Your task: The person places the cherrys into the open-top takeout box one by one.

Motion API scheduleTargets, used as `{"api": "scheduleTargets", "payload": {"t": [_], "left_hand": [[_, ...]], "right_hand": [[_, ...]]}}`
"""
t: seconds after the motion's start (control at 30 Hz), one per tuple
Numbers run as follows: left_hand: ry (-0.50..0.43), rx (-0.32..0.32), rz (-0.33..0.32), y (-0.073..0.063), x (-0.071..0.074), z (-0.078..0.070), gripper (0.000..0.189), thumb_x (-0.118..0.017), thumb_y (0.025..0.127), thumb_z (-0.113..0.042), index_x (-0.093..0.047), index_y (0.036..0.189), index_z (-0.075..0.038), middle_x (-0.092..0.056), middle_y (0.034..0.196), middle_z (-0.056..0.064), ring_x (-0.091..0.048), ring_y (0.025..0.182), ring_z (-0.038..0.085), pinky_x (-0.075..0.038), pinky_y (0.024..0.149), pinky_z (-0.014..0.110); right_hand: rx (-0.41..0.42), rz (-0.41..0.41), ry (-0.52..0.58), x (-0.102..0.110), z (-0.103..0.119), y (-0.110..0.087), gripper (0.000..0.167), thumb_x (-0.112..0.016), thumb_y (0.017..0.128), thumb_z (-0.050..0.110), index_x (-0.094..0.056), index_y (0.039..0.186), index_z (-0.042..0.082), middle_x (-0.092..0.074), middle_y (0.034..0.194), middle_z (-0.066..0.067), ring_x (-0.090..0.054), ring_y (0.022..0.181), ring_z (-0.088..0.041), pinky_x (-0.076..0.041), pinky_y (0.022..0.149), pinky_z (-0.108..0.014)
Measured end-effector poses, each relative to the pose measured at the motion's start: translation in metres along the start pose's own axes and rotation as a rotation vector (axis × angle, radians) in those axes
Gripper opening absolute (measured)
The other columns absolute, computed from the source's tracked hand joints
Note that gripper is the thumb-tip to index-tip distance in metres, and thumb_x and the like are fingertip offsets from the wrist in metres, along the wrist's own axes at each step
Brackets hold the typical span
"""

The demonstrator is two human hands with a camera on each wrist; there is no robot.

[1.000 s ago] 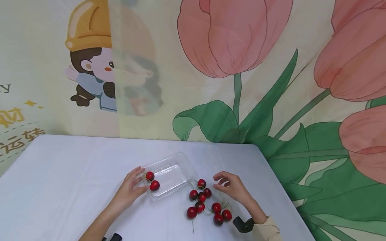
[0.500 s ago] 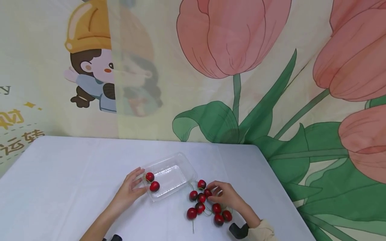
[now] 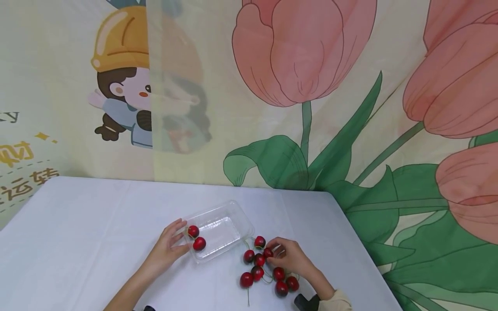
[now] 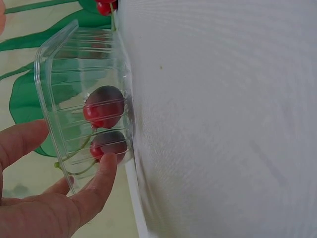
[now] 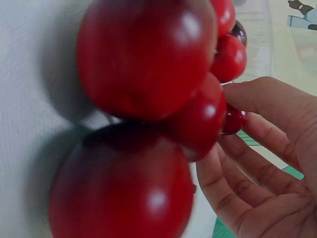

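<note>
A clear plastic container (image 3: 221,224) lies on the white table with two dark-red cherries (image 3: 199,243) at its left end. My left hand (image 3: 170,245) holds that end, thumb near the front corner and fingers at the back. In the left wrist view, one fingertip (image 4: 109,161) lies against the clear wall beside a cherry (image 4: 104,106). To the right of the container is a loose cluster of several stemmed cherries (image 3: 257,273). My right hand (image 3: 289,257) is at its far right side, pinching a cherry (image 5: 234,120) between thumb and fingers, partly hidden by them.
The white tablecloth (image 3: 97,229) runs back to a printed wall cloth with large tulips (image 3: 303,56). More cherries (image 3: 281,288) lie just in front of the right hand, close to its black wrist mount (image 3: 307,301).
My right hand has come down and left from beside the cluster to a cherry at its right edge, and its fingers have closed on it. The left hand stays at the container.
</note>
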State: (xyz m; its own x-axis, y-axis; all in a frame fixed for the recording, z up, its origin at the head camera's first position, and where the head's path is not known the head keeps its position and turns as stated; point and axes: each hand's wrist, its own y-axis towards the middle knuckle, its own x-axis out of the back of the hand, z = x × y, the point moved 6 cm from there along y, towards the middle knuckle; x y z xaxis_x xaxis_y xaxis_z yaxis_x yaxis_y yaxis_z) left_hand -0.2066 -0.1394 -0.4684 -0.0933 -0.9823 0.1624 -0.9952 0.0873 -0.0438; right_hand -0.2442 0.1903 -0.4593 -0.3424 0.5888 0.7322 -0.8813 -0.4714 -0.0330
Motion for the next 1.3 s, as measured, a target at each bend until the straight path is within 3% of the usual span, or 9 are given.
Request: {"api": "scheduleTargets", "payload": {"t": [0.2, 0.43, 0.73, 1.1, 1.3], "left_hand": [[-0.02, -0.014, -0.003, 0.0, 0.0, 0.0, 0.071, -0.069, 0.086, 0.002, -0.031, 0.145, 0.009, -0.014, 0.155, 0.028, -0.033, 0.135, 0.052, -0.048, 0.1, 0.044], [-0.022, -0.019, -0.008, -0.002, 0.002, 0.0, 0.07, -0.069, 0.086, 0.001, -0.032, 0.145, 0.009, -0.016, 0.155, 0.028, -0.035, 0.135, 0.052, -0.048, 0.1, 0.044], [-0.041, -0.021, -0.016, -0.003, 0.002, 0.001, 0.069, -0.069, 0.085, 0.003, -0.034, 0.144, 0.009, -0.016, 0.155, 0.028, -0.035, 0.135, 0.052, -0.048, 0.1, 0.045], [-0.043, -0.023, -0.023, -0.003, 0.002, -0.001, 0.069, -0.069, 0.085, 0.003, -0.035, 0.144, 0.007, -0.017, 0.155, 0.027, -0.036, 0.135, 0.051, -0.049, 0.1, 0.046], [-0.051, -0.031, -0.029, -0.003, 0.002, -0.001, 0.068, -0.069, 0.084, 0.004, -0.036, 0.143, 0.008, -0.017, 0.154, 0.028, -0.036, 0.134, 0.052, -0.049, 0.099, 0.047]], "right_hand": [[0.02, -0.046, -0.007, 0.011, 0.008, -0.003, 0.026, -0.076, 0.084, 0.011, -0.066, 0.107, 0.006, -0.068, 0.098, -0.003, -0.064, 0.08, -0.012, -0.058, 0.069, -0.022], [0.107, -0.099, -0.028, 0.023, 0.025, -0.004, 0.025, -0.076, 0.084, 0.011, -0.066, 0.107, 0.006, -0.068, 0.099, -0.005, -0.064, 0.081, -0.012, -0.059, 0.071, -0.025], [0.199, -0.135, -0.005, 0.029, 0.055, 0.008, 0.027, -0.076, 0.084, 0.011, -0.065, 0.108, 0.006, -0.07, 0.099, -0.006, -0.066, 0.082, -0.015, -0.06, 0.073, -0.026], [0.301, -0.063, 0.075, 0.003, 0.093, 0.038, 0.028, -0.075, 0.085, 0.009, -0.065, 0.111, 0.001, -0.069, 0.101, -0.013, -0.067, 0.085, -0.025, -0.061, 0.076, -0.032], [0.27, -0.002, 0.083, -0.018, 0.111, 0.055, 0.029, -0.076, 0.084, 0.009, -0.066, 0.111, 0.004, -0.069, 0.103, -0.009, -0.066, 0.087, -0.019, -0.06, 0.077, -0.028]]}}
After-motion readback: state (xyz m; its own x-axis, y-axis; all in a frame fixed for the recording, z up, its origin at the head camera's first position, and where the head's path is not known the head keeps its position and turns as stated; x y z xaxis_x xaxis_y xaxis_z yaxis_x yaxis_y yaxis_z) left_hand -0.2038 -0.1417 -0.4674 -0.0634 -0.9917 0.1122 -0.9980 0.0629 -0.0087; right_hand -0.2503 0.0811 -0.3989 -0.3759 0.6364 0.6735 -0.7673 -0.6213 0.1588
